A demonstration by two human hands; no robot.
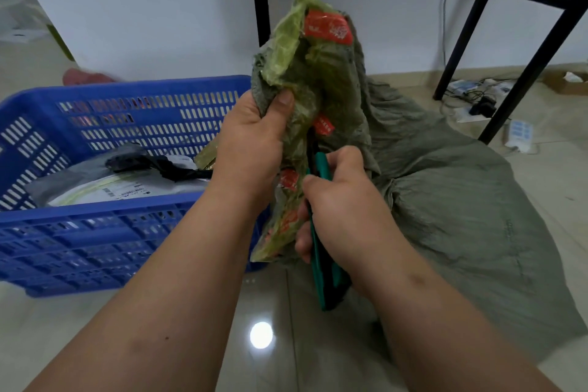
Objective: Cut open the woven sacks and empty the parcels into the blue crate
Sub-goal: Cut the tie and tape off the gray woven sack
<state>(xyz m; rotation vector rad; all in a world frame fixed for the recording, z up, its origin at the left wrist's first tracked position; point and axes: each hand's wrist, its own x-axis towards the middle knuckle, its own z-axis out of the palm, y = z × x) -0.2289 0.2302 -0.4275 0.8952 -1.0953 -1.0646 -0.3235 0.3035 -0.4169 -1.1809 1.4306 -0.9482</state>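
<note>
A grey-green woven sack (451, 200) lies bulging on the tiled floor at the right. Its gathered neck (321, 73), wrapped in yellowish tape with red labels, stands upright in the middle. My left hand (251, 140) grips the neck from the left, thumb up. My right hand (343, 210) is closed on a green-handled cutter (324, 267), whose front end is pressed against the taped neck just below my left hand; the blade is hidden. The blue crate (95, 226) stands at the left, touching the neck's lower part, and holds grey and black parcels (127, 175).
Black metal table legs (509, 41) rise behind the sack at centre and right. Power strips and cables (483, 102) lie on the floor at the far right beside a small cardboard box (566, 81). A white wall runs behind. A red object (86, 77) lies behind the crate.
</note>
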